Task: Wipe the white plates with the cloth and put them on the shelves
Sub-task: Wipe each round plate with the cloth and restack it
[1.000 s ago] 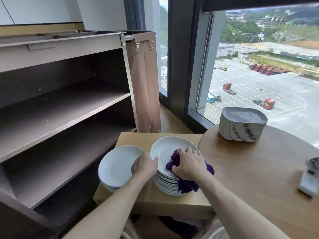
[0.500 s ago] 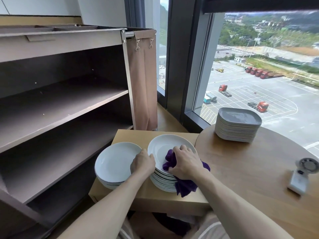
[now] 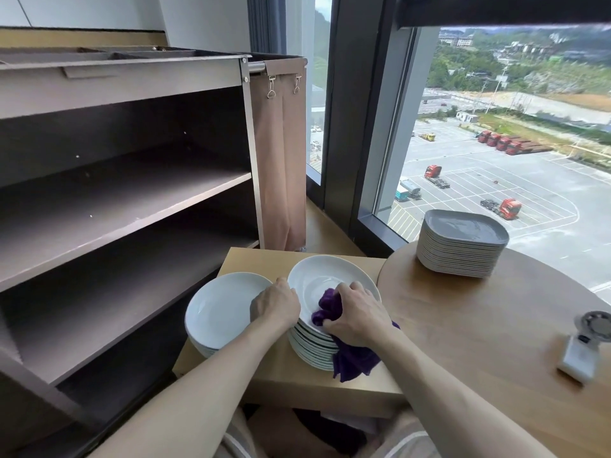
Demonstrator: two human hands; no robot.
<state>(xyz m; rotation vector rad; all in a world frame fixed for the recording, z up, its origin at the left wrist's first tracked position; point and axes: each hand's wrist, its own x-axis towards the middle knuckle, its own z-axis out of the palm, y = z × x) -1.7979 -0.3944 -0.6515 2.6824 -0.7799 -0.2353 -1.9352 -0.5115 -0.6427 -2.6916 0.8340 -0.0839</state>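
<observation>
Head view: the right hand (image 3: 355, 314) bunches the purple cloth (image 3: 330, 307) inside the top white plate (image 3: 317, 279); the left hand (image 3: 276, 307) curls over its rim. Pressing sideways could slide the stack (image 3: 312, 350) toward the bench (image 3: 297, 380) edge below both hands.

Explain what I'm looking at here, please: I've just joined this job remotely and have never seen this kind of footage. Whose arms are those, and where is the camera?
There is no machine: a person works with bare hands, and the single camera sits on their head, looking forward and down. The right hand presses a purple cloth into the top white plate of a tall stack on a low wooden stand. The left hand grips that plate's rim. A shorter stack of white plates sits beside it. On the round table are a stack of grey plates and a small white fan. The shelves on the left hold no plates.
</observation>
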